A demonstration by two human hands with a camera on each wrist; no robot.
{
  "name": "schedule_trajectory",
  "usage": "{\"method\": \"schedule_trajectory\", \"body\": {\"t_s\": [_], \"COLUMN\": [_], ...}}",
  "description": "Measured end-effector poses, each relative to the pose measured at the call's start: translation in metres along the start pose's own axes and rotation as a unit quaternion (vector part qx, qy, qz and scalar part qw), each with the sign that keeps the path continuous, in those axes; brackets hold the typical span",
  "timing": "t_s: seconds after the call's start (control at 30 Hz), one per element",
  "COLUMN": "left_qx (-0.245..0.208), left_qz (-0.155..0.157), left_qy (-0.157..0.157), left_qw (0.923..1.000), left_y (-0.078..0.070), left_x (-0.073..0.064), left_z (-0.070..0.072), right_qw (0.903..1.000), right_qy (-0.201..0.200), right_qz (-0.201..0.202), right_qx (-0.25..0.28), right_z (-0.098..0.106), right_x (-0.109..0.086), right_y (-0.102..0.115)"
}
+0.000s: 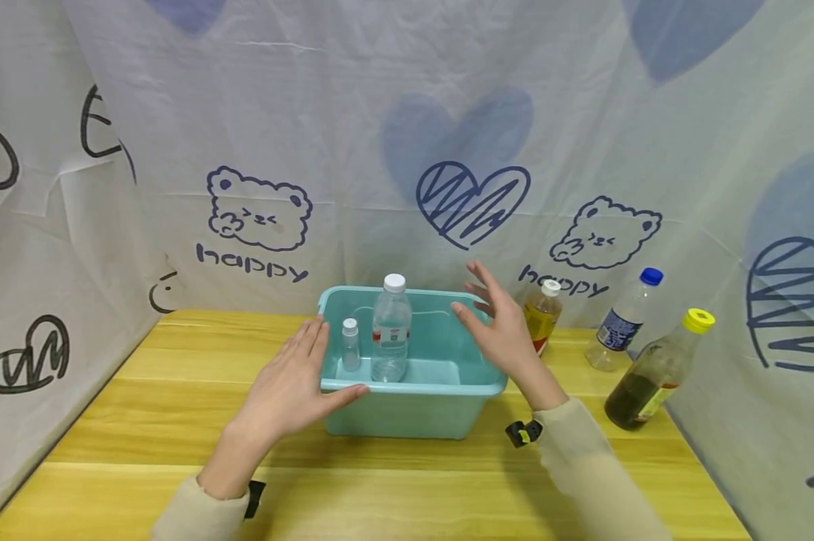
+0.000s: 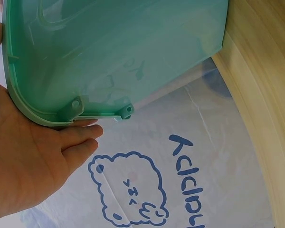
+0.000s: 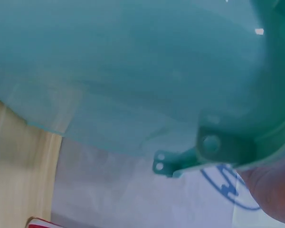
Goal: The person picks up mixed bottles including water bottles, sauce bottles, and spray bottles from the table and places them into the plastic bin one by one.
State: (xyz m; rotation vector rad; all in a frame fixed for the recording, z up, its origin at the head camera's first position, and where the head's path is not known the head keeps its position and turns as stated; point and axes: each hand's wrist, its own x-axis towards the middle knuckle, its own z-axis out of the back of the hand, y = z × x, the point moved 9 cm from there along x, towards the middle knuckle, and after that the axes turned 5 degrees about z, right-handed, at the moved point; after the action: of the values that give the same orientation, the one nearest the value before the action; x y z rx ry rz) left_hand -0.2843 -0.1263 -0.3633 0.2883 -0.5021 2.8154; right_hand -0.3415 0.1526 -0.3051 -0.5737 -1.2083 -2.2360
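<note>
A teal plastic bin point(image 1: 407, 413) stands on the wooden table, seen from below its rim in both wrist views. Inside it are a large clear water bottle point(image 1: 391, 330) with a white cap and a small clear bottle point(image 1: 350, 349), both upright. My left hand point(image 1: 292, 383) rests against the bin's left end, fingers straight along the rim and thumb stretched over the front corner. In the left wrist view the palm point(image 2: 28, 156) lies at the rim's corner. Over the bin's right end, my right hand point(image 1: 501, 327) has its fingers spread and holds nothing.
To the right of the bin stand a bottle with a yellow label point(image 1: 542, 315), a clear blue-capped bottle point(image 1: 619, 327) and a yellow-capped bottle of dark liquid point(image 1: 653, 376). A printed cloth point(image 1: 352, 150) hangs close behind the table point(image 1: 143, 436).
</note>
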Motion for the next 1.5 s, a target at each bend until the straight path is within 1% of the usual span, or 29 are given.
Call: {"method": "schedule_trajectory", "body": {"t_s": [0.17, 0.27, 0.37, 0.43, 0.5, 0.6, 0.77, 0.87, 1.0, 1.13, 1.23, 1.37, 1.5], "left_qx": [0.001, 0.002, 0.003, 0.003, 0.002, 0.002, 0.001, 0.000, 0.001, 0.003, 0.003, 0.002, 0.003], "left_qz": [0.001, 0.002, 0.002, 0.002, 0.002, 0.003, 0.004, 0.004, 0.005, 0.006, 0.005, 0.005, 0.005], "left_qy": [0.002, 0.003, 0.003, 0.003, 0.003, 0.004, 0.003, 0.004, 0.003, 0.003, 0.004, 0.004, 0.004], "left_qw": [1.0000, 1.0000, 1.0000, 1.0000, 1.0000, 1.0000, 1.0000, 1.0000, 1.0000, 1.0000, 1.0000, 1.0000, 1.0000], "left_y": [0.001, 0.000, 0.000, 0.000, 0.000, 0.000, 0.000, 0.000, 0.001, 0.001, 0.001, 0.001, 0.001], "left_x": [0.000, 0.000, 0.000, 0.000, 0.000, -0.001, 0.000, 0.000, 0.000, 0.000, -0.001, -0.001, -0.001], "left_z": [0.000, 0.000, 0.000, 0.001, 0.001, 0.001, 0.001, 0.000, 0.000, 0.001, 0.000, 0.001, 0.001], "right_qw": [0.9983, 0.9958, 0.9916, 0.9882, 0.9849, 0.9805, 0.9701, 0.9621, 0.9513, 0.9433, 0.9397, 0.9374, 0.9371], "right_qy": [-0.058, -0.091, -0.129, -0.152, -0.172, -0.196, -0.242, -0.270, -0.305, -0.327, -0.334, -0.335, -0.326], "right_qz": [-0.001, -0.004, 0.005, 0.012, 0.019, 0.018, 0.006, -0.007, -0.018, -0.033, -0.047, -0.080, -0.111], "right_qx": [0.006, 0.009, 0.016, 0.011, 0.010, -0.002, -0.024, -0.038, -0.042, -0.049, -0.053, -0.053, -0.059], "right_z": [0.013, 0.019, 0.027, 0.031, 0.036, 0.043, 0.056, 0.063, 0.071, 0.080, 0.087, 0.094, 0.097], "right_x": [-0.004, -0.007, -0.012, -0.015, -0.019, -0.024, -0.032, -0.038, -0.045, -0.049, -0.051, -0.054, -0.054], "right_y": [-0.011, -0.012, -0.017, -0.023, -0.029, -0.037, -0.052, -0.062, -0.073, -0.087, -0.099, -0.117, -0.132]}}
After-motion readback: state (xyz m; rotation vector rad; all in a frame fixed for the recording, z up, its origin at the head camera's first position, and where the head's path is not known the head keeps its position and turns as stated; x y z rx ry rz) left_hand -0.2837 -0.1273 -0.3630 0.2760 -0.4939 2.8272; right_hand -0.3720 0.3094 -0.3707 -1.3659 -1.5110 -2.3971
